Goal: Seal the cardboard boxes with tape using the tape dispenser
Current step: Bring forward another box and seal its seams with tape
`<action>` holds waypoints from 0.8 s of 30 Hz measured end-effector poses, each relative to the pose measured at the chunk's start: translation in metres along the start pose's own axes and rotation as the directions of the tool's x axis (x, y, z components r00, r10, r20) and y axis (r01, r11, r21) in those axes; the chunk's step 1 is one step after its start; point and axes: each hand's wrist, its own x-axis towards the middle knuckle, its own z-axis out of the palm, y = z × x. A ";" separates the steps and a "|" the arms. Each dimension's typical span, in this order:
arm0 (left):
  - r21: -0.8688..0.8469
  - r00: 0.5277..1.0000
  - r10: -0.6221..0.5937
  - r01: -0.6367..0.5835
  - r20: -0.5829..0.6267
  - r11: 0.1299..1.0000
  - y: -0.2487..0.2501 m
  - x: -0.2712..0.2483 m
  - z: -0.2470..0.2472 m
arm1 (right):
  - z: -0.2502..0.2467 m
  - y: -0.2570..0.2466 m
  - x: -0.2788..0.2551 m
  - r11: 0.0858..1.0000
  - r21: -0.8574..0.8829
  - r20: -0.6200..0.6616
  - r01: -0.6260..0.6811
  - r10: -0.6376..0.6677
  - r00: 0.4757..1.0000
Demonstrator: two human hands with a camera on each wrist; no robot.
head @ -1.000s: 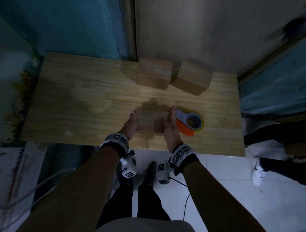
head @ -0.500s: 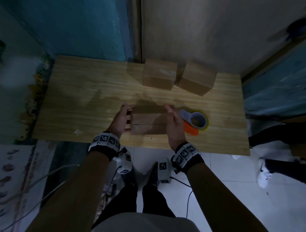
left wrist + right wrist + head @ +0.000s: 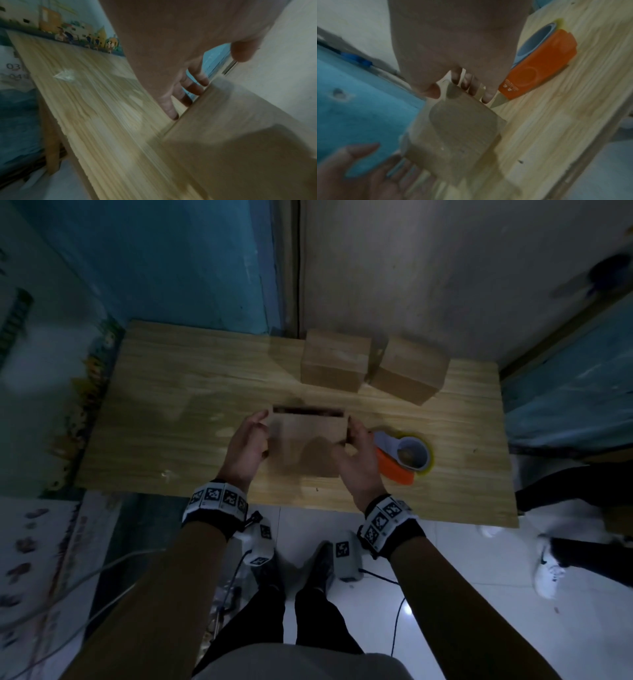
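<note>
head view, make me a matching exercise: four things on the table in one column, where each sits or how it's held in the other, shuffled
Things
1. tape dispenser
2. near box
3. two far boxes
4. left hand

Places or states
A. at the back edge by the wall
B. flat on the table, untouched, right of the right hand
C. on the near box's left side
D. held between both hands, a dark gap along its far edge

Pairs: 1-B, 2-D, 3-A, 4-C

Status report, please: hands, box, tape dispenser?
Left hand and right hand grip small brown cardboard box, one side each. Orange tape dispenser untouched on wooden table, right of box. Nothing blocking.
</note>
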 end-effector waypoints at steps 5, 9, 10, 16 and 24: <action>0.127 0.999 0.030 -0.035 0.041 0.991 -0.009 0.006 0.012 | 0.001 0.016 -0.001 0.999 0.024 -0.049 0.042 -0.041 0.998; 0.165 0.999 0.035 -0.040 0.031 0.986 -0.020 0.007 0.015 | -0.003 0.019 -0.001 0.997 -0.027 -0.027 0.072 -0.073 0.997; 0.185 0.998 0.054 -0.057 0.021 0.981 -0.021 0.007 0.016 | -0.003 0.018 -0.001 0.996 -0.040 -0.012 0.085 -0.085 0.996; 0.426 0.968 0.223 -0.250 0.113 0.870 -0.020 0.009 0.013 | -0.039 0.016 0.010 0.864 -0.466 -0.067 0.190 -0.248 0.966; 0.572 0.921 0.347 -0.384 0.178 0.725 -0.029 0.012 0.009 | -0.114 0.042 0.027 0.417 -0.907 -0.054 -0.055 0.013 0.998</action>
